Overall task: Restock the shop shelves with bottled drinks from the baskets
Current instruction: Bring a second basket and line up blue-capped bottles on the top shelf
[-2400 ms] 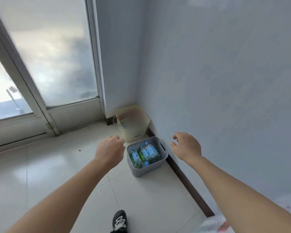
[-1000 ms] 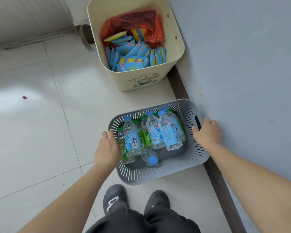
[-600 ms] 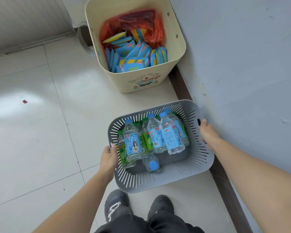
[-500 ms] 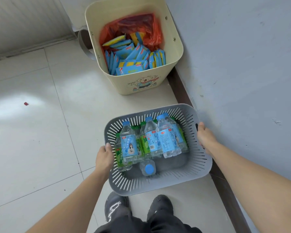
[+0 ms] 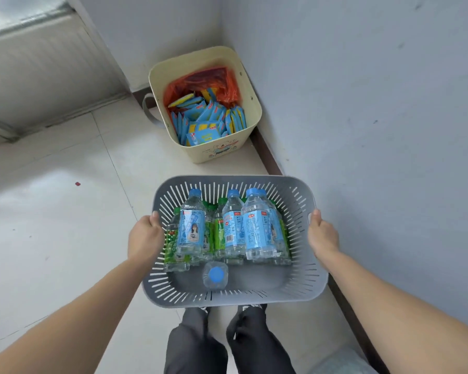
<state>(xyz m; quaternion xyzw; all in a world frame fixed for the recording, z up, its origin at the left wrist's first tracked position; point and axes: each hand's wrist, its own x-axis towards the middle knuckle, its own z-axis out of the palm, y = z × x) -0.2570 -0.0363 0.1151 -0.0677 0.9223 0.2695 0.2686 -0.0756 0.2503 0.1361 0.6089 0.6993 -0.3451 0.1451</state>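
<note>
- left hand [image 5: 145, 237]: thumb [image 5: 155, 215] hooked over the left rim of the grey slotted basket [image 5: 227, 300]; other fingers hidden behind the outer wall, so cannot tell whether they are spread or pressed together
- right hand [image 5: 322, 234]: thumb [image 5: 316, 214] lies on the right rim just beside the handle slot; remaining fingers out of sight behind the wall, spread not readable
- grey slotted basket held between both hands in front of the body, roughly level; its near wall covers the shoes, and it appears clear of the floor
- contents: clear water bottles [image 5: 257, 228] with blue labels and blue caps lie side by side, caps pointing away from the person, on top of green-labelled bottles [image 5: 173, 247]
- single bottle [image 5: 215, 273] stands upright at the near side of the basket, blue cap seen from above
- below the basket: legs in dark trousers [image 5: 195, 346]
- beyond the basket, in the corner: cream bucket [image 5: 208, 149] on the tiled floor [image 5: 52, 211], touching the wall [image 5: 389, 103]
- cream bucket holds blue-and-yellow sachets [image 5: 206, 122] in an orange plastic bag [image 5: 227, 82]
- dark skirting board [image 5: 268, 155] runs along the wall; small red speck [image 5: 78, 183] on the floor to the left
</note>
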